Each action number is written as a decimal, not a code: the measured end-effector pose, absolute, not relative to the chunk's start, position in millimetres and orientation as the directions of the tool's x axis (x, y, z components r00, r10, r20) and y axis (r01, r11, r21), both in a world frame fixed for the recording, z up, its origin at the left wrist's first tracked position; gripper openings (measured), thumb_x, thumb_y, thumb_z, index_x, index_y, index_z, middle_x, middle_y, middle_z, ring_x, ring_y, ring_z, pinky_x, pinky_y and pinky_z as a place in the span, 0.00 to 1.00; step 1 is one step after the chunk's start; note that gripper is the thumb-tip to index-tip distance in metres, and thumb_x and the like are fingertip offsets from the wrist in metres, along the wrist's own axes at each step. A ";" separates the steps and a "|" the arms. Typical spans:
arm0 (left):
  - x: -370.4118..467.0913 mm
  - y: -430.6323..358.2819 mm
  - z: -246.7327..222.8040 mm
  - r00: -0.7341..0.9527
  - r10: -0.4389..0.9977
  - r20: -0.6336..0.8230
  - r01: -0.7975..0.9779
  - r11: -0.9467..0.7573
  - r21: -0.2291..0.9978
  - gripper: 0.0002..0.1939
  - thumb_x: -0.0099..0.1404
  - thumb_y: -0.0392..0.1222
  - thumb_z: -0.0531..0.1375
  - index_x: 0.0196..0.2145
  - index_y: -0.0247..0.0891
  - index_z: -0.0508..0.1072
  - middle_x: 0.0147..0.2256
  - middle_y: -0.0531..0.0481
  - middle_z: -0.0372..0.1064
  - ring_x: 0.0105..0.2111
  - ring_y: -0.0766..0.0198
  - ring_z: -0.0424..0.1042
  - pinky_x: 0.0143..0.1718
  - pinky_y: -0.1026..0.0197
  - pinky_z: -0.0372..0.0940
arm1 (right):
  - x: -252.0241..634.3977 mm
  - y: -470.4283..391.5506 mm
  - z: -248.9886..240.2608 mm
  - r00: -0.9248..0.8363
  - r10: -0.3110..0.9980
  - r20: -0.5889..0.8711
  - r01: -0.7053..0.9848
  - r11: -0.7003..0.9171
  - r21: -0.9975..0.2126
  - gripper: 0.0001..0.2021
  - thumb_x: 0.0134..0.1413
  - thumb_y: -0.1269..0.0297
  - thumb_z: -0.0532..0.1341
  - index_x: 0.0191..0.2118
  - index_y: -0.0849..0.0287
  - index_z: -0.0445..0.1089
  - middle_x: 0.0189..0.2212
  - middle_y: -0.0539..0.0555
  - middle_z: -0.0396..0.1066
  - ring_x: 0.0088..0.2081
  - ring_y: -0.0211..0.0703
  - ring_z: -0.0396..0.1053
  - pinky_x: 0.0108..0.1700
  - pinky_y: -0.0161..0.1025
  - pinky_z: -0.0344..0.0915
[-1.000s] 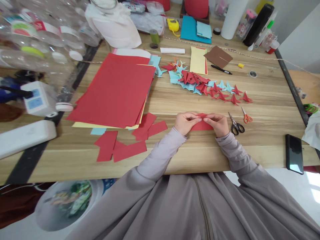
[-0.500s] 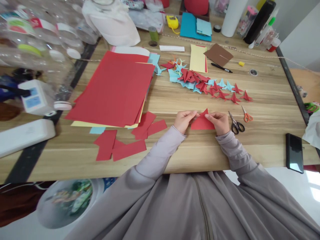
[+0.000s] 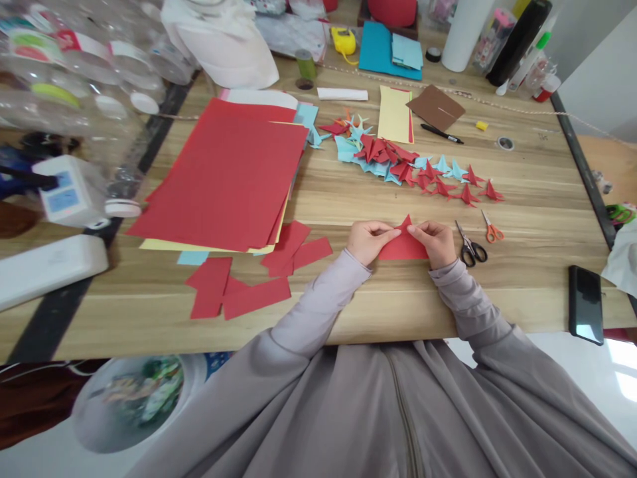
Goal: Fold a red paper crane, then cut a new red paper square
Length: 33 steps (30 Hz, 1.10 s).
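Observation:
A small folded red paper with a pointed top lies between my hands near the table's front edge. My left hand pinches its left side, the thumb close to the raised point. On the right side my right hand grips the same paper, thumb and forefinger closed near the peak. Black scissors lie just right of my right hand, with orange scissors beyond them. Past my hands, folded red paper figures and light blue ones form a row.
A stack of large red sheets covers the left of the wooden table, with cut red pieces before it. A phone lies at the right edge. Behind are a yellow tape measure, a pen and brown paper.
My left thumb and fingers have moved right, closer to the paper's raised point and my right thumb. My right hand has hardly moved.

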<state>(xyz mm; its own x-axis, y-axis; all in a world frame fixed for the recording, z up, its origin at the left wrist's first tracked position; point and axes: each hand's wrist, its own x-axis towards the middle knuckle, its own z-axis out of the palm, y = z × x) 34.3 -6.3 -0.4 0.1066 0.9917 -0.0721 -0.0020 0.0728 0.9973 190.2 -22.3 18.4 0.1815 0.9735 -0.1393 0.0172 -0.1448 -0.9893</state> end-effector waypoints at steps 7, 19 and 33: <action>35.0 -5.8 2.5 0.090 0.996 -0.025 0.067 0.019 0.998 0.06 0.47 0.42 0.67 0.23 0.37 0.77 0.24 0.49 0.75 0.23 0.65 0.70 0.28 0.61 0.64 | 188.7 -20.6 15.2 0.205 0.969 -0.141 0.039 -0.152 -0.988 0.18 0.27 0.50 0.71 0.17 0.60 0.68 0.16 0.47 0.67 0.20 0.33 0.59 0.23 0.34 0.58; 35.5 -6.0 0.7 0.130 0.989 -0.067 -0.010 0.069 0.998 0.09 0.45 0.44 0.68 0.25 0.37 0.78 0.25 0.49 0.75 0.25 0.64 0.71 0.31 0.60 0.66 | 187.8 -21.9 17.5 0.222 0.972 -0.077 0.075 -0.096 -0.993 0.18 0.27 0.50 0.71 0.18 0.60 0.69 0.16 0.47 0.67 0.20 0.33 0.60 0.22 0.33 0.59; 38.2 -6.4 1.7 -0.012 0.997 -0.081 0.000 0.081 0.997 0.10 0.43 0.44 0.69 0.22 0.36 0.77 0.24 0.49 0.74 0.25 0.64 0.71 0.31 0.59 0.66 | 186.2 -21.5 16.9 0.133 0.982 -0.132 0.027 -0.137 -0.990 0.20 0.28 0.47 0.70 0.20 0.59 0.69 0.17 0.47 0.68 0.20 0.33 0.60 0.24 0.34 0.59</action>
